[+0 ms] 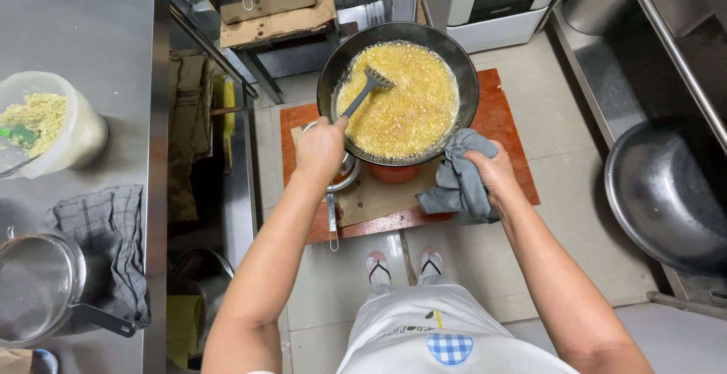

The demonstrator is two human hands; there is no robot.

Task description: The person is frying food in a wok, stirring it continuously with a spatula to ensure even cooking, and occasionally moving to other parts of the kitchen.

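Observation:
A large black wok (454, 56) full of bubbling yellow food sits on a red pot over a reddish board (509, 128) on the floor. My left hand (319, 147) grips the handle of a grey slotted spatula (369, 86), whose head rests in the food. My right hand (494, 173) holds a grey cloth (457, 181) against the wok's near right rim. A metal ladle (333, 219) lies on the board under my left hand.
On the steel counter (113, 33) at left stand a plastic tub of yellow crumbs (45, 120), a checked cloth (106, 238) and a metal strainer (34, 287). A big empty wok (666, 192) sits at right. My sandalled feet (405, 264) stand on the tiles.

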